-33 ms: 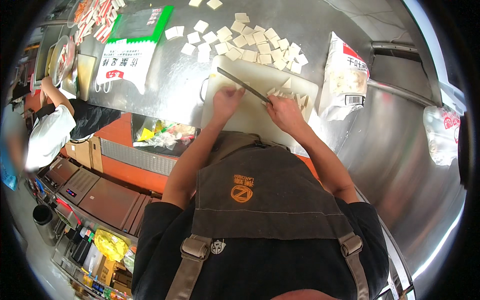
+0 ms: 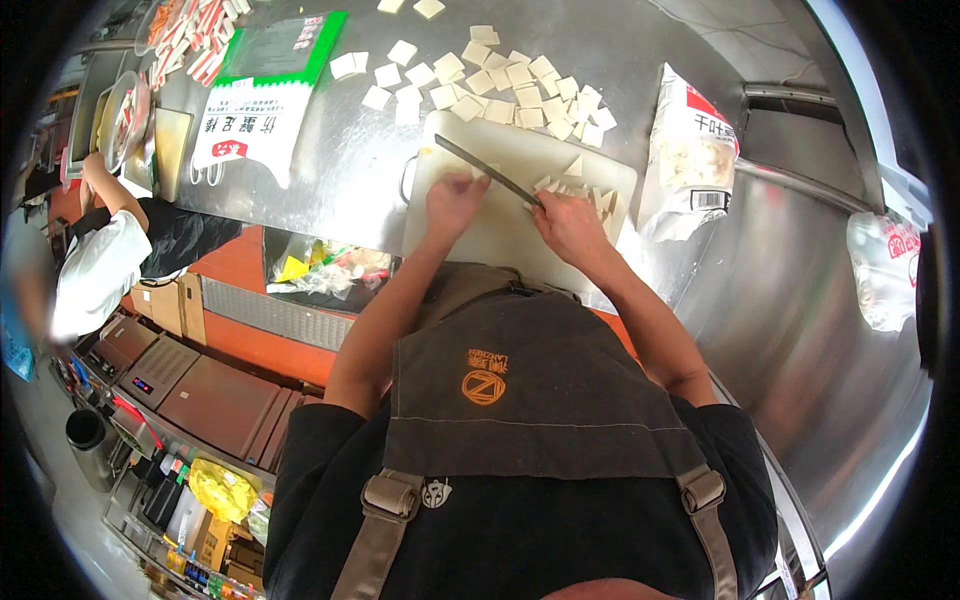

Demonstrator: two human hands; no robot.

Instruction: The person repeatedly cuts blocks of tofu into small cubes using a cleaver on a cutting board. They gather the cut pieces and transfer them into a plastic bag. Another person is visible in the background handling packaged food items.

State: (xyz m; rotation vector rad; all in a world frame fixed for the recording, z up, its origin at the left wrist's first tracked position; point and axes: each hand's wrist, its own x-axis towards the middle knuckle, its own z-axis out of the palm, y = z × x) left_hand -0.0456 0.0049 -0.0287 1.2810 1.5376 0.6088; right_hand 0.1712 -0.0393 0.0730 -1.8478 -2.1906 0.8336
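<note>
A long knife lies slantwise over the white cutting board, its tip toward the far left. My right hand is wrapped round its handle. On the left part of the board, my left hand is closed, fingertips beside the blade; a bit of a pale slice shows past them, mostly hidden by the fingers. Right of the blade, beyond my right hand, lie several cut pale pieces, and a triangular piece sits apart from them. Many cream-coloured square slices are spread on the steel table just past the board.
A clear and white bag of pale pieces stands right of the board. Left lie a green-edged plastic package and red-and-white sticks. A co-worker's arm reaches to a bowl. Below the table edge is a bin of wrappers.
</note>
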